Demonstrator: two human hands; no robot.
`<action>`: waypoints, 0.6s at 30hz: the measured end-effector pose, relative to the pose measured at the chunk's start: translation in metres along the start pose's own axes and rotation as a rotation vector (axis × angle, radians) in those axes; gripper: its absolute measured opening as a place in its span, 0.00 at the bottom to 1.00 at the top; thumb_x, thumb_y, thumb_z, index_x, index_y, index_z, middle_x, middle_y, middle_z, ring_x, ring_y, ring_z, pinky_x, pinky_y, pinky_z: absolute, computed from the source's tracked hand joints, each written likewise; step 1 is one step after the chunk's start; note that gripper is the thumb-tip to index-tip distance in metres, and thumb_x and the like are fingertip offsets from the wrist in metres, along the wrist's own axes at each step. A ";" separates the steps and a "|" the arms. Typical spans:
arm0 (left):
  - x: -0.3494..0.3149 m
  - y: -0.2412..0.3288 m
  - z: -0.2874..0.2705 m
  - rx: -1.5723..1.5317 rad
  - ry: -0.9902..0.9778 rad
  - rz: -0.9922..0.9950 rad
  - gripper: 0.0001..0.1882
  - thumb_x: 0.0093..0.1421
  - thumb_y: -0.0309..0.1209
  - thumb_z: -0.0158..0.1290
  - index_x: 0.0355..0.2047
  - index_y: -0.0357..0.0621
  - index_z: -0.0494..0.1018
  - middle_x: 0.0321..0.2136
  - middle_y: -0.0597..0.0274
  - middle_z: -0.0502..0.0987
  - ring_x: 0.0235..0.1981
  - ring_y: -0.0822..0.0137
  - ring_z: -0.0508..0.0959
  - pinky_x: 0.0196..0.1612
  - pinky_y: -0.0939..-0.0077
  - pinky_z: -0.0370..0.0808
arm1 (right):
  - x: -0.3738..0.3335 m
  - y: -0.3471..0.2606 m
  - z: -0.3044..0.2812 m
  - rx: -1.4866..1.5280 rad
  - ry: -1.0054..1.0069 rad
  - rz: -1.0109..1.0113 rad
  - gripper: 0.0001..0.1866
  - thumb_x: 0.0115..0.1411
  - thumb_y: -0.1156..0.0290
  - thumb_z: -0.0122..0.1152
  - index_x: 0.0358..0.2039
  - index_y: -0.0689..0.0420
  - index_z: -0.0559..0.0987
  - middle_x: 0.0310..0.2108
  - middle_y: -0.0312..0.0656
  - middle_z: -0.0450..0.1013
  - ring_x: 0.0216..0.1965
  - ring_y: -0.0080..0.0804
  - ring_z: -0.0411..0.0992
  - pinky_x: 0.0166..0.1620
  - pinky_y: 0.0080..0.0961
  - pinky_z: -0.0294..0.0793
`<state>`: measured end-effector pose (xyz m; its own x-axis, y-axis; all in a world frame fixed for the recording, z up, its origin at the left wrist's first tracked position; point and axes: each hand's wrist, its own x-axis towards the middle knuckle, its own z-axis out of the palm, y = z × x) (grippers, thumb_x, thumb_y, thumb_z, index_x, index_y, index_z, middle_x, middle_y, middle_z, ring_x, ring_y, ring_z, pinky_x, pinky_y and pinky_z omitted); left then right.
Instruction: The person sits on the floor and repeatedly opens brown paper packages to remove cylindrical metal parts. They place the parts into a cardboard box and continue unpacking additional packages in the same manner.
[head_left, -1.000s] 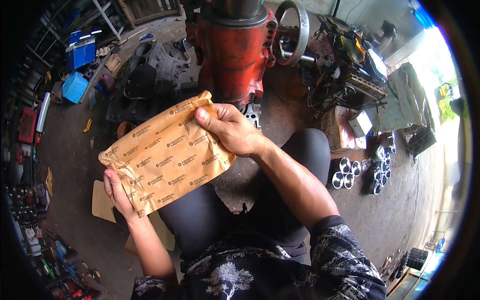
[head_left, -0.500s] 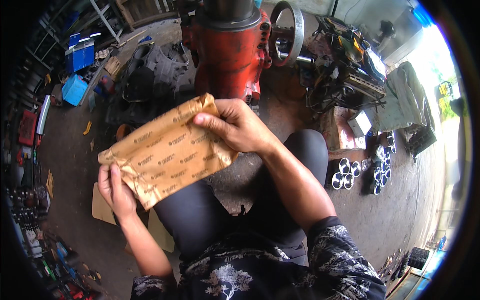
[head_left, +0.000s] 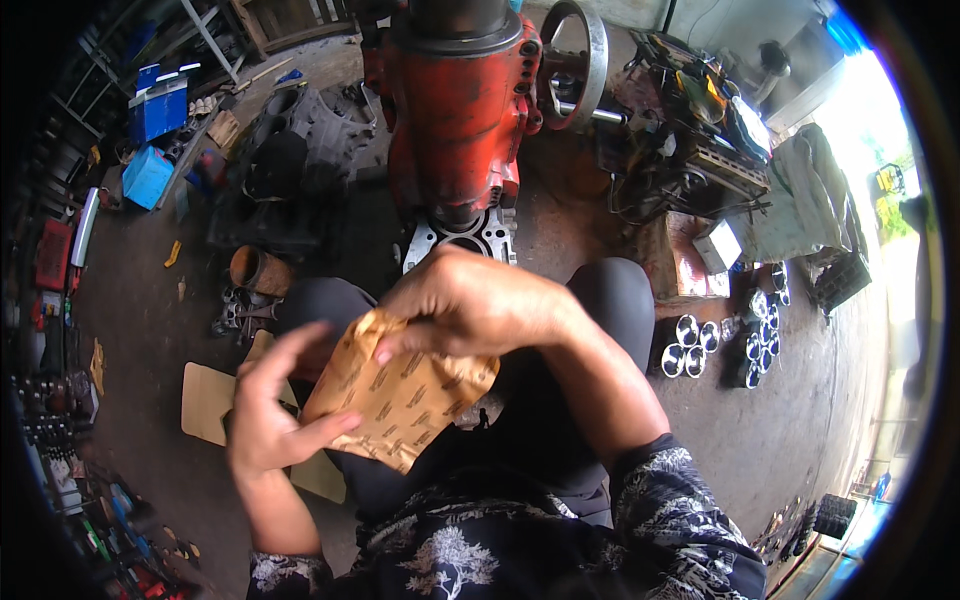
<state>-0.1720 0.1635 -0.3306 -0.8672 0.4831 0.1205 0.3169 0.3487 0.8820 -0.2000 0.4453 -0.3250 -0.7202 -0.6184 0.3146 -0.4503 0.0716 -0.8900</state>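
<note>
A brown paper packet [head_left: 410, 405] with rows of dark print is held up over my lap, creased and tilted. My right hand [head_left: 470, 300] grips its upper edge, thumb on the front face and fingers curled behind. At the packet's left side my left hand [head_left: 275, 410] has its fingers stretched apart and slightly blurred. The left thumb overlaps the paper's lower left part; whether it presses on it is hard to see. Beyond my hands stands a red machine [head_left: 455, 130], with a grey metal engine block [head_left: 420, 245] partly visible beneath it.
Flat tan cardboard pieces [head_left: 205, 400] lie beside my left leg. A rusty cylinder [head_left: 262, 270] is just beyond them. Shiny ring-shaped parts [head_left: 687, 330] stand in groups on the floor at right. A handwheel [head_left: 578, 65] juts from the machine. Dark engine castings [head_left: 290, 150] sit at far left.
The packet has come down and nearer to me, and shows a narrower face. My left hand has let go of its lower left corner and spread its fingers. The engine block has come into view.
</note>
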 end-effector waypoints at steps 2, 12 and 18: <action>0.008 0.004 0.004 0.175 -0.152 -0.079 0.18 0.51 0.33 0.70 0.38 0.35 0.80 0.30 0.62 0.84 0.31 0.70 0.83 0.37 0.76 0.77 | -0.002 0.001 0.003 0.034 0.020 -0.064 0.10 0.58 0.67 0.71 0.34 0.62 0.83 0.25 0.51 0.77 0.30 0.45 0.79 0.35 0.33 0.75; 0.015 -0.013 0.035 -0.377 0.499 -0.079 0.09 0.65 0.28 0.60 0.39 0.32 0.77 0.35 0.61 0.82 0.37 0.77 0.77 0.44 0.82 0.73 | 0.002 0.026 0.015 0.378 0.163 0.227 0.18 0.61 0.68 0.71 0.45 0.67 0.81 0.34 0.38 0.81 0.36 0.16 0.72 0.42 0.24 0.76; -0.002 -0.024 0.014 -0.297 0.366 -0.060 0.08 0.66 0.26 0.57 0.38 0.31 0.78 0.31 0.65 0.82 0.33 0.79 0.75 0.40 0.82 0.71 | -0.006 0.035 -0.005 0.357 0.125 0.292 0.14 0.62 0.67 0.69 0.42 0.65 0.84 0.28 0.34 0.80 0.32 0.14 0.70 0.38 0.22 0.75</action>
<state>-0.1718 0.1658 -0.3582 -0.9759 0.1356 0.1711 0.1849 0.0964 0.9780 -0.2138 0.4553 -0.3565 -0.8574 -0.5119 0.0525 -0.0260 -0.0588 -0.9979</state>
